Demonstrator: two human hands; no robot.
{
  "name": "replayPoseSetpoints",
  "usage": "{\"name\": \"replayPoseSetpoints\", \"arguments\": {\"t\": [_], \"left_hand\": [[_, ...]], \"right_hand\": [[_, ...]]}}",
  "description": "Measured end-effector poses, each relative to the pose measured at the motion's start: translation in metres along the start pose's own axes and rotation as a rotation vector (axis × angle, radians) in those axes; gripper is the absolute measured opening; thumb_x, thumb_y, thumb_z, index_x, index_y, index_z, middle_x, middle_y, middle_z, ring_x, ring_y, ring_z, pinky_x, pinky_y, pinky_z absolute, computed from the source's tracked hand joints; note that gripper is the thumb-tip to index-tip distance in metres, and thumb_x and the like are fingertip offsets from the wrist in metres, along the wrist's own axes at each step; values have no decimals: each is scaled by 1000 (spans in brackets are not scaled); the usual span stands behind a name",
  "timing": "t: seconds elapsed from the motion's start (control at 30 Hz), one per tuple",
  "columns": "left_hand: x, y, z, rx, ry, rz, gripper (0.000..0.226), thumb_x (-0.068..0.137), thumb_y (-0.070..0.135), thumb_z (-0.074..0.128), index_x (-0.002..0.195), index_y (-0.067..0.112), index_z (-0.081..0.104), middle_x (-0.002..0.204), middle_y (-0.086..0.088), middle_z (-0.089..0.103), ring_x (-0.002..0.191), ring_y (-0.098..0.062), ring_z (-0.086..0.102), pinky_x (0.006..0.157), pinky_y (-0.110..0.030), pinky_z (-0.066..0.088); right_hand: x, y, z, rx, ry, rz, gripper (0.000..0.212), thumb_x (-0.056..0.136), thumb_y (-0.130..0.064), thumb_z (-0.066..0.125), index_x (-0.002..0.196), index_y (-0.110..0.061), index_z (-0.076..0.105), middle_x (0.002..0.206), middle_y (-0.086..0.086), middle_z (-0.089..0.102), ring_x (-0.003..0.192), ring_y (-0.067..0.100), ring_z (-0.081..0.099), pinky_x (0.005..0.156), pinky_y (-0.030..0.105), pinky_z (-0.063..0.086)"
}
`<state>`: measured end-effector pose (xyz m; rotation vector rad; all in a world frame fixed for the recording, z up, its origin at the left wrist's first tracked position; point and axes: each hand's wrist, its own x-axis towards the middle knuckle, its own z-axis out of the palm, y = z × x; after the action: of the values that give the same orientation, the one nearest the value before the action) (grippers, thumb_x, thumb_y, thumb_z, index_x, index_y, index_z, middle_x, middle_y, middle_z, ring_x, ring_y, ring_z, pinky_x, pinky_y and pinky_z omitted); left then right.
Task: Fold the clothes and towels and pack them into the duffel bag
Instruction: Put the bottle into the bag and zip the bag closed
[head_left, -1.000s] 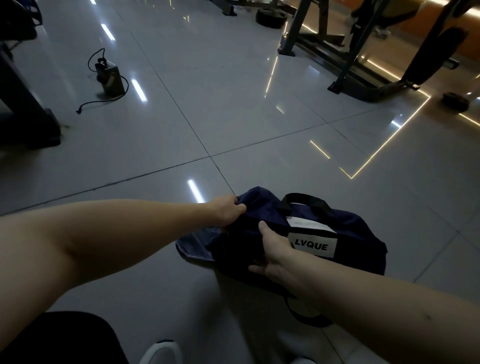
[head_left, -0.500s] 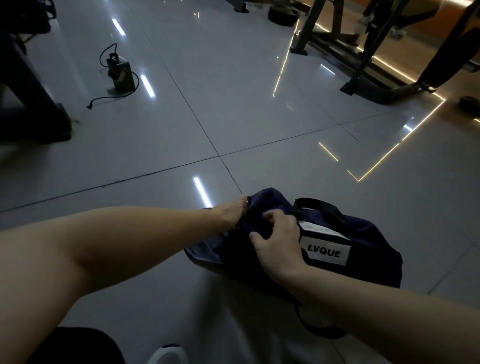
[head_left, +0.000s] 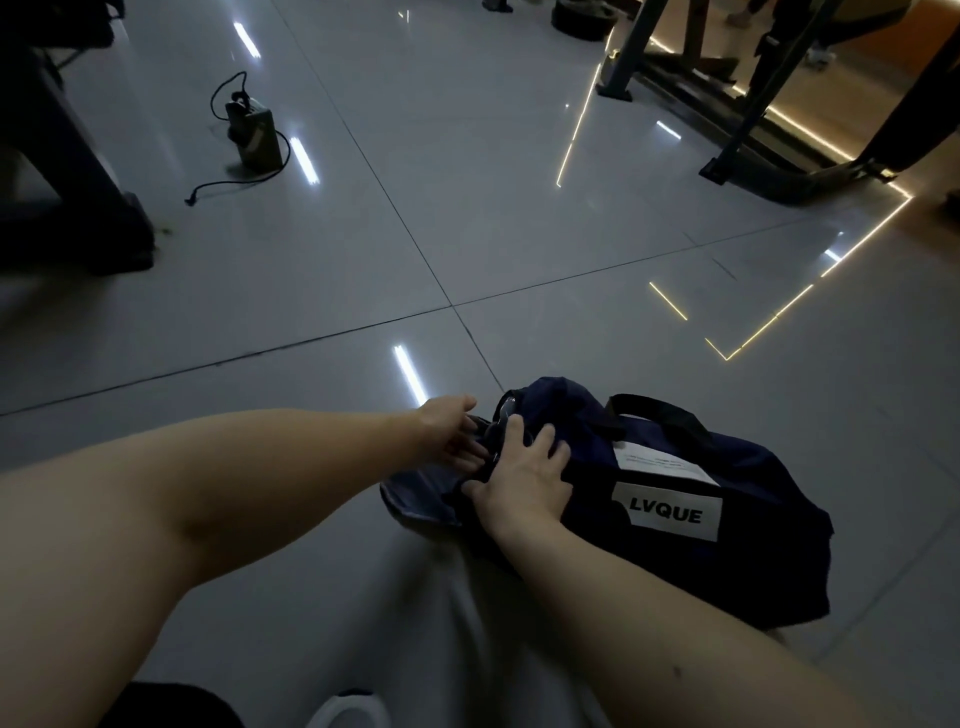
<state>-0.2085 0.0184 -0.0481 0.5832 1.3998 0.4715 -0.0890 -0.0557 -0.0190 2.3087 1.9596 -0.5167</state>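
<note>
A dark navy duffel bag (head_left: 691, 566) with a white LVQUE label and a black handle lies on the grey tiled floor. A grey-blue piece of cloth (head_left: 415, 493) sticks out from its left end. My right hand (head_left: 524, 478) rests on the bag's left end with fingers spread and pressing on the fabric by the opening. My left hand (head_left: 449, 428) reaches in from the left with fingers extended, touching the dark fabric at the bag's mouth. What lies inside the bag is hidden.
A small box with a black cable (head_left: 252, 135) sits on the floor at the far left. Dark gym machine frames (head_left: 748, 130) stand at the back right, and a dark machine base (head_left: 67, 208) at the left. A white shoe tip (head_left: 348, 712) shows at the bottom.
My right hand slid up from the bag's side to its left end and flattened there. My left hand let go of the bag's edge and opened its fingers.
</note>
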Motion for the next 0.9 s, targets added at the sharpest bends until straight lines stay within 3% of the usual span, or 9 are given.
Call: {"name": "replayPoseSetpoints", "arguments": {"t": [0.07, 0.1, 0.2, 0.3, 0.47, 0.53, 0.67, 0.77, 0.9], "left_hand": [[10, -2, -5, 60, 36, 40, 28, 103, 28, 45, 102, 2, 55, 77, -21, 68, 62, -33, 66, 53, -36, 57], [18, -3, -10, 185, 106, 93, 22, 98, 23, 50, 96, 2, 56, 72, -17, 67, 60, -32, 65, 55, -38, 58], [30, -4, -29, 769, 402, 221, 18, 89, 15, 60, 103, 4, 61, 103, -16, 67, 94, -33, 65, 80, -38, 55], [41, -13, -42, 1017, 432, 174, 40, 89, 18, 66, 123, 5, 50, 119, -15, 57, 107, -33, 60, 74, -34, 44], [75, -28, -39, 1011, 300, 111, 51, 83, 21, 76, 123, 1, 51, 117, -15, 59, 104, -29, 60, 76, -34, 47], [81, -33, -36, 1089, 282, 62, 54, 83, 28, 77, 125, 4, 54, 123, -15, 60, 112, -29, 60, 86, -34, 49], [84, -44, -38, 1177, 496, -72, 64, 87, 42, 66, 139, 11, 43, 144, -15, 42, 133, -34, 39, 113, -42, 34], [82, -51, -40, 1139, 517, -119, 68, 94, 42, 55, 147, 6, 33, 148, -15, 35, 137, -33, 34, 114, -40, 30], [106, -62, -54, 1047, 476, -176, 68, 92, 37, 50, 150, 6, 34, 149, -16, 37, 136, -35, 37, 115, -41, 34]], "right_hand": [[4, 0, 4, -26, 39, -7, 90, 87, -38, 72, 152, -33, 10, 163, 15, 0, 148, 42, 7, 104, 53, 42], [6, 1, 5, -35, 49, -9, 87, 88, -35, 71, 152, -33, 11, 163, 15, -2, 148, 43, 6, 104, 53, 42], [10, 5, 5, -51, 21, -13, 87, 87, -40, 71, 150, -31, 12, 164, 15, -10, 150, 44, -1, 106, 54, 41], [14, 9, 3, -64, -19, -30, 93, 82, -48, 75, 148, -30, 12, 164, 16, -13, 150, 44, -5, 108, 57, 37], [13, 18, 4, -111, -8, -82, 97, 83, -52, 72, 151, -31, 7, 165, 15, -11, 151, 43, -4, 109, 55, 33], [14, 22, 4, -119, 1, -105, 95, 83, -52, 71, 151, -31, 7, 164, 15, -10, 151, 42, -2, 109, 55, 34], [12, 27, 3, -136, 20, -132, 93, 84, -53, 69, 150, -30, 8, 164, 15, -8, 150, 42, 1, 109, 54, 36], [10, 27, 2, -138, 13, -126, 93, 85, -52, 68, 150, -30, 6, 164, 15, -10, 150, 42, 0, 109, 53, 36], [10, 23, 2, -131, 3, -107, 93, 85, -52, 68, 151, -30, 6, 164, 15, -10, 150, 42, -1, 109, 53, 36]]}}
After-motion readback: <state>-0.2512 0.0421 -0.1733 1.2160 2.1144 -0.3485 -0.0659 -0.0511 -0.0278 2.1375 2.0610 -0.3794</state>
